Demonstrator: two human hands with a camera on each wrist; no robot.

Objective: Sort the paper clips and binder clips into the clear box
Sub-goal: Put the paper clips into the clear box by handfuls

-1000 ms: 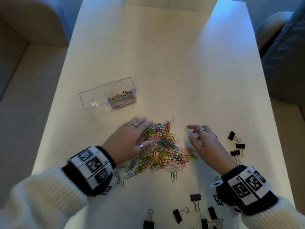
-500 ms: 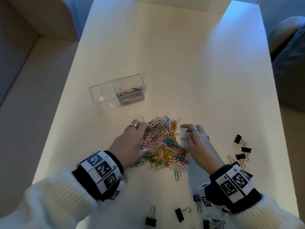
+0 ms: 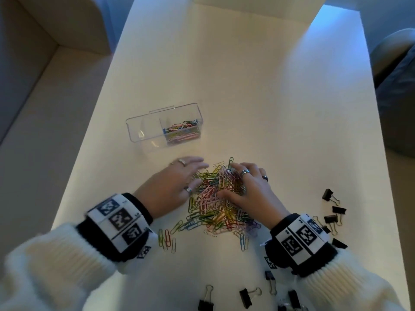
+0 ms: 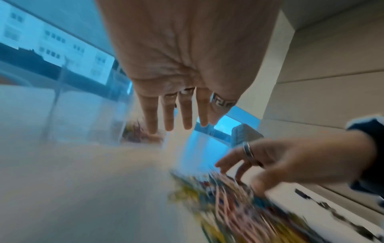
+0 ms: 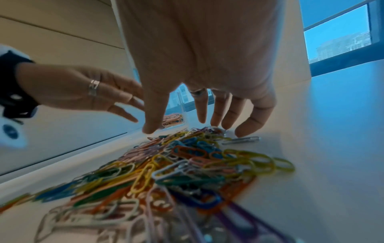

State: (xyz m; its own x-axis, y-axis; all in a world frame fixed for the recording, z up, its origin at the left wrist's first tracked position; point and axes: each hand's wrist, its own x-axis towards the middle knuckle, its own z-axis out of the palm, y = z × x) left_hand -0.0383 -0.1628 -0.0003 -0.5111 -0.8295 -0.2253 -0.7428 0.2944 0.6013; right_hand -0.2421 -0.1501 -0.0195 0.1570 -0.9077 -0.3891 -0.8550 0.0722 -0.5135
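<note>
1. Long cream table [image 3: 247, 86], sofas on both sides; windows with buildings outside only in the wrist views.
2. Heap of coloured paper clips [image 3: 215, 203] near the table's front edge: yellow, pink, green, blue, orange, purple wire loops tangled together, a few strays [image 3: 166, 237] lying just beside the heap on the left.
3. Clear box [image 3: 143, 131] beyond the heap, apart from it, split into two compartments; right compartment partly filled with paper clips, left one bare.
4. Black binder clips [image 3: 332, 207] scattered to the right of the heap, more [image 3: 247, 297] along the front edge, some partly hidden by the right sleeve.
5. Left hand [image 3: 173, 187] flat at the heap's left side, fingers straight and spread, gripping nothing.
6. Right hand [image 3: 249, 189] lying over the heap's right part, fingers extended and slightly bent, tips down among the clips; nothing plainly pinched.
7. Right wrist view: sharp close look at single clips, fingertips [image 5: 242, 131] touching the table beside a silver clip [image 5: 243, 140].
8. Left wrist view: heavily blurred, heap [image 4: 228, 205] only a smear of colour.
</note>
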